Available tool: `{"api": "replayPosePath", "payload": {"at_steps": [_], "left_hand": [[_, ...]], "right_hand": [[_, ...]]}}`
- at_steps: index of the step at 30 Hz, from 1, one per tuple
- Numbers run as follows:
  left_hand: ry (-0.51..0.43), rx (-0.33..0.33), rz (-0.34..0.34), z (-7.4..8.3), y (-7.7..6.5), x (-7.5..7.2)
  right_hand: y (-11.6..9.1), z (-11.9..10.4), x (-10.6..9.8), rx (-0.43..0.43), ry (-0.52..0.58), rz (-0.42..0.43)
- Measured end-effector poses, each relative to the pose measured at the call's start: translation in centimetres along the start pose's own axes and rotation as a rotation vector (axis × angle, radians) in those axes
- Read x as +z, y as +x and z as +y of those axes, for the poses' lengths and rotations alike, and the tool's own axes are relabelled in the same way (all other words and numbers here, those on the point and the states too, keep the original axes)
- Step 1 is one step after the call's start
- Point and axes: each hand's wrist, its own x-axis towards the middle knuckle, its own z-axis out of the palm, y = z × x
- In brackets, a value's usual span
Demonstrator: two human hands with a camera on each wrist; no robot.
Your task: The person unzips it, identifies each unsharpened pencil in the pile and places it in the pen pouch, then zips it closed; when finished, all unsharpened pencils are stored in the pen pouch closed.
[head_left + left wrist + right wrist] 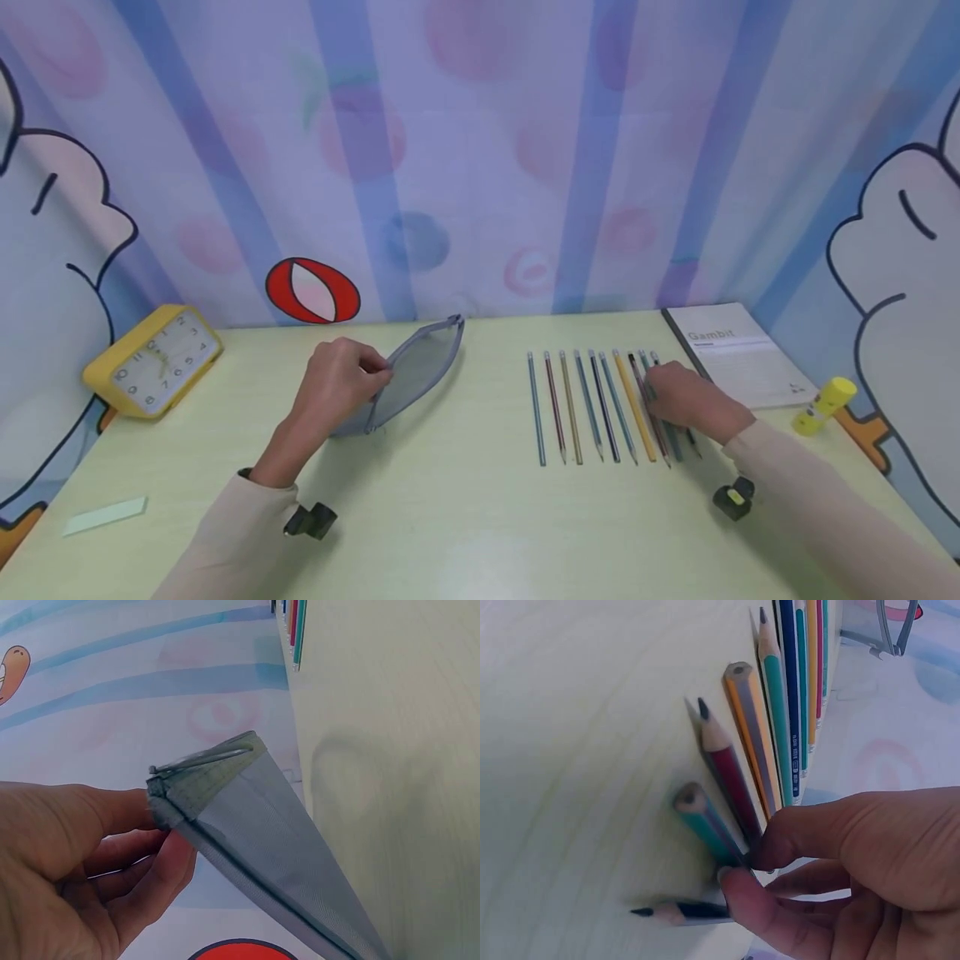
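Observation:
My left hand [337, 383] pinches the rim of a grey mesh zip pouch [420, 371] at its near corner, and the pouch's mouth gapes. In the left wrist view the thumb and fingers hold the pouch's zipped corner [217, 772]. Toward the right end of a row of pencils is my right hand [693, 400]. Its thumb and forefinger pinch a green pencil with a flat, unsharpened end [701, 817]. A sharpened maroon pencil [727, 765] lies on one side of it. On the other side, a black pencil [690, 911] runs partly under the fingers.
Several more pencils [570, 408] lie side by side left of my right hand. Behind that hand are a notebook [738, 354] and a yellow tube [825, 406]. A yellow clock [153, 360] and a pale green strip [105, 516] lie at left. A printed curtain [480, 167] backs the table.

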Motion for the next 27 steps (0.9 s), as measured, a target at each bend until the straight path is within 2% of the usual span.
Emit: {"api": "replayPosePath", "payload": {"at_steps": [4,14,21,27], "left_hand": [[0.01,-0.008,0.005,0.1,0.0,-0.3],[0.009,-0.017,0.002,0.2,0.1,-0.5],[0.009,-0.022,-0.001,-0.1,0.1,-0.5],[-0.007,-0.023,-0.007,-0.1,0.2,-0.5]], "right_hand": [[-0.1,-0.1,-0.3,0.017,0.011,0.025],[-0.3,1.3,-1.6,0.002,0.289,0.011],[-0.4,2.0,-1.8,-0.055,0.629,0.044],[-0.5,0.3,-1.9,-0.117,0.893,0.015]]}}
